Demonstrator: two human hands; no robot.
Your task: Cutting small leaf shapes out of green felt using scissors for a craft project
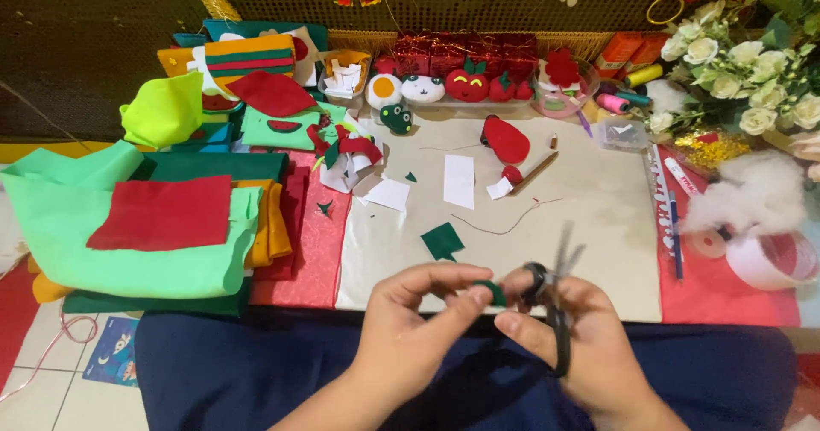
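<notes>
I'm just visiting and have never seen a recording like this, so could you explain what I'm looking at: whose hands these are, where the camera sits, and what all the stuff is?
There is no machine here: these are a person's own two bare hands, filmed by one camera worn on the head and looking down. The left hand pinches a small dark green felt piece between its fingers. The right hand holds black scissors, blades pointing up and blurred. In front lies a beige work mat with a dark green felt square, white paper slips and a red felt shape. To the left is a stack of felt sheets in green, red and orange. At the back stand small stuffed felt figures; to the right are white flowers and a tuft of white stuffing.
</notes>
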